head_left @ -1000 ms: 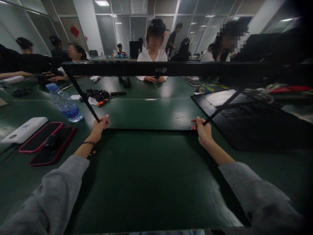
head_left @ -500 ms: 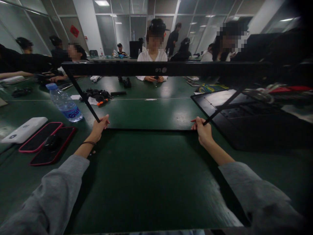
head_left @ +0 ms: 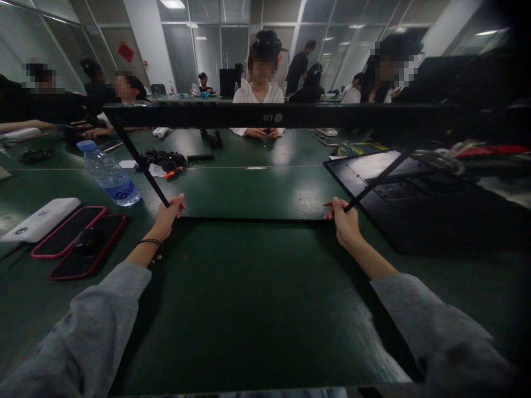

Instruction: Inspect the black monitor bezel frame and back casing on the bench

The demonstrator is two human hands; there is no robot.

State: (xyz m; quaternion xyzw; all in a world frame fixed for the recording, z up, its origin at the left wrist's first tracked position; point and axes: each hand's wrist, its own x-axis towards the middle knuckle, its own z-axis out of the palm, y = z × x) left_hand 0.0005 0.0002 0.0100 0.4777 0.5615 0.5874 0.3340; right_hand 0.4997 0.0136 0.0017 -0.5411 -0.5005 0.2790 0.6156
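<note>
Both my hands hold a thin black monitor frame (head_left: 207,115) upright above the green table, tilted so its wide edge with the LG mark is at the top. The mark reads upside down. Through its opening the table and things behind it show. My left hand (head_left: 169,214) is closed round the frame's lower left corner. At the lower right corner my right hand (head_left: 342,218) is closed too, its fingers partly hidden. Right of the frame a large flat black panel (head_left: 431,204) lies on the table.
Left of my left hand stand a water bottle (head_left: 108,174), a white power bank (head_left: 43,220) and two red-edged phones (head_left: 70,231), one with a small black object on it. Black gear (head_left: 164,160) lies beyond. A person (head_left: 259,94) sits opposite; several others are around.
</note>
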